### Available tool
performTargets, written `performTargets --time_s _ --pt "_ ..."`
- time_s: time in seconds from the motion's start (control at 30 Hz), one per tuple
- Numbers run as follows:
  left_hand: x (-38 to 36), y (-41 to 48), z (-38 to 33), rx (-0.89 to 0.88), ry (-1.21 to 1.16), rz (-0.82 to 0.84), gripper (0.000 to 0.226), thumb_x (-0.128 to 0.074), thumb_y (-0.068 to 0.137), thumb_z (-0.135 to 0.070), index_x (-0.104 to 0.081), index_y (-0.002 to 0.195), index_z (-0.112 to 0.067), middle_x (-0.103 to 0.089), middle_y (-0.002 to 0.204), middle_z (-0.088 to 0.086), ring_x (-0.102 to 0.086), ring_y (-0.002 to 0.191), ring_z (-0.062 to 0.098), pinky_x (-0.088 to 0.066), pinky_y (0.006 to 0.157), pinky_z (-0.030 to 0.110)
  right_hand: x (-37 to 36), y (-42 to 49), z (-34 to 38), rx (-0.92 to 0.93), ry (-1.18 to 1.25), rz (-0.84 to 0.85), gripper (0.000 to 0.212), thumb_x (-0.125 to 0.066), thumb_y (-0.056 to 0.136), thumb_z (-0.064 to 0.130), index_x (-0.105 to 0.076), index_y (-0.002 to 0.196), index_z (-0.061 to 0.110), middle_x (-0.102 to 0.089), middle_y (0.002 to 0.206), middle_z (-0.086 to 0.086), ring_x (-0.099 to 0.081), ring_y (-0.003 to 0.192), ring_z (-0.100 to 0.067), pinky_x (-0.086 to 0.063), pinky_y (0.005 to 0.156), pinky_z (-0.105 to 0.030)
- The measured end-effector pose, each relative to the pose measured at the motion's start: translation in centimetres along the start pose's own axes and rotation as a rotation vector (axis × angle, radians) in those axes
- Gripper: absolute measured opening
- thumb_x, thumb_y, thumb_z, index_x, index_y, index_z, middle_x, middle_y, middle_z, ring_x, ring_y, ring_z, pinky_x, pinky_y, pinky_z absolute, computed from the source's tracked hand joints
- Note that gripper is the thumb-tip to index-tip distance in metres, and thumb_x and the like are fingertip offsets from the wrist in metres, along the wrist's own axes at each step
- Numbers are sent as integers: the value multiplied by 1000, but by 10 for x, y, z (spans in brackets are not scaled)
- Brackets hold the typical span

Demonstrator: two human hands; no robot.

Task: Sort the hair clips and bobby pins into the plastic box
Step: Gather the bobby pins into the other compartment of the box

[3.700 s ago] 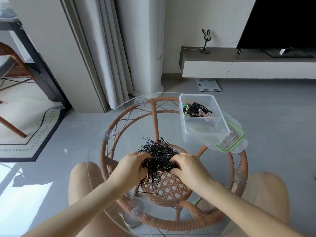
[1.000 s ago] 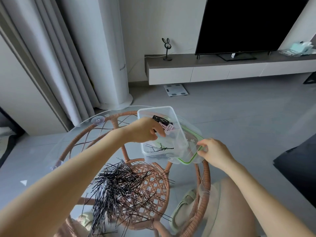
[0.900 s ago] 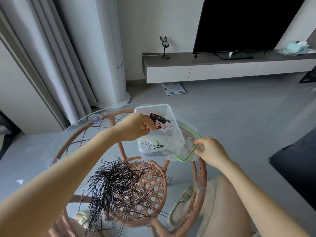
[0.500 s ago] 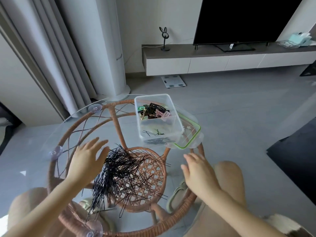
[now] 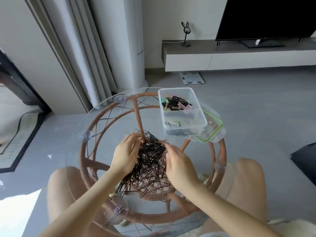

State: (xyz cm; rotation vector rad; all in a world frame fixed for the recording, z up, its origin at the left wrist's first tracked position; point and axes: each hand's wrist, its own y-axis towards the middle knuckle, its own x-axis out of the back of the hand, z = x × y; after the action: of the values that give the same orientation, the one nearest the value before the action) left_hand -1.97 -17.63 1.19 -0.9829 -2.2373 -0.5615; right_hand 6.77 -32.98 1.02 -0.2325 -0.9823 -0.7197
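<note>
Bobby pins [image 5: 150, 156]: a thick black heap is lying on the glass worktop [image 5: 71, 134], near its middle.
Left hand [image 5: 125, 155]: is pressing the heap's left side, fingers loosely curved.
Right hand [image 5: 179, 165]: is pressing the right side; I cannot tell how far it is closing.
Plastic box [image 5: 182, 111]: is standing behind the heap; hair clips [image 5: 176, 104] are lying in the far compartment, few pins in the near one.
Lid [image 5: 211, 130]: is partly hidden under the box.

Grey tiled floor [image 5: 256, 103], pale curtains [image 5: 82, 48], low TV console [image 5: 239, 55], dark television [image 5: 266, 17]
</note>
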Motion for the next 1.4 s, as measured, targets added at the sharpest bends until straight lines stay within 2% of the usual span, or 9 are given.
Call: performTargets --time_s 0.1,0.17,0.33,0.5,0.63,0.73,0.93,1.2,1.4 --pt "1 28 11 28 179 75 53 -23 92 -45 -46 134 -22 -38 148 1 -24 142 20 -12 119 37 5 19 -10 -82 -29 -49 34 -39 92 14 -51 122 4 -63 115 -14 -59 104 -32 -43 96 -52" --pt "-6 43 14 5 216 187 53 -20 94 -46 -39 138 -24 -30 152 -2 -13 145 17 -3 119 35 -4 25 -7 -73 -80 41 37 -32 92 21 -50 120 7 -61 119 -13 -53 114 -32 -35 101 -58" --pt "-8 28 14 -164 104 342 51 -24 94 -41 -47 133 -19 -41 146 -5 -23 141 8 -8 119 26 -12 9 12 94 -59 202 46 -28 98 24 -28 141 7 -28 151 -12 -18 142 -21 -5 115 -27" --pt "33 -9 1 -84 5 426 48 -32 94 -47 -41 137 -26 -41 145 -9 -26 129 -5 -18 117 28 33 -9 10 138 -20 309 70 -44 86 54 -25 143 18 -30 150 0 -28 137 -12 -18 111 -23" --pt "56 -41 -5 -55 517 420 98 -21 62 -88 -13 145 -36 -31 148 -4 -26 136 15 -24 113 40 44 -17 -3 200 -379 495 116 -53 60 78 7 145 26 0 157 2 -2 143 -17 -1 112 -33" --pt "47 -62 -11 -30 721 488 118 -33 51 -92 4 146 -32 -25 149 2 -25 135 21 -25 113 39 30 -19 -2 208 -432 475 123 -54 53 81 4 145 25 -5 156 -5 -5 142 -25 -4 115 -40" --pt "27 -49 -16 -15 576 335 83 -61 77 -55 -25 143 -18 -43 132 5 -43 120 23 -38 99 30 19 -4 10 242 -236 313 78 -69 71 46 -39 137 16 -48 132 -7 -39 121 -25 -34 104 -41" --pt "39 -29 -17 44 365 237 35 -61 86 -24 -61 121 -17 -66 121 2 -62 108 19 -45 96 27 26 10 10 216 -135 297 34 -61 83 8 -61 118 8 -66 113 -10 -52 111 -25 -36 97 -29" --pt "44 -20 -24 117 306 186 29 -63 84 -16 -67 112 -15 -71 110 6 -67 80 18 -49 78 21 34 15 16 182 -97 251 28 -61 84 8 -65 112 10 -66 114 -9 -56 111 -21 -36 96 -21"
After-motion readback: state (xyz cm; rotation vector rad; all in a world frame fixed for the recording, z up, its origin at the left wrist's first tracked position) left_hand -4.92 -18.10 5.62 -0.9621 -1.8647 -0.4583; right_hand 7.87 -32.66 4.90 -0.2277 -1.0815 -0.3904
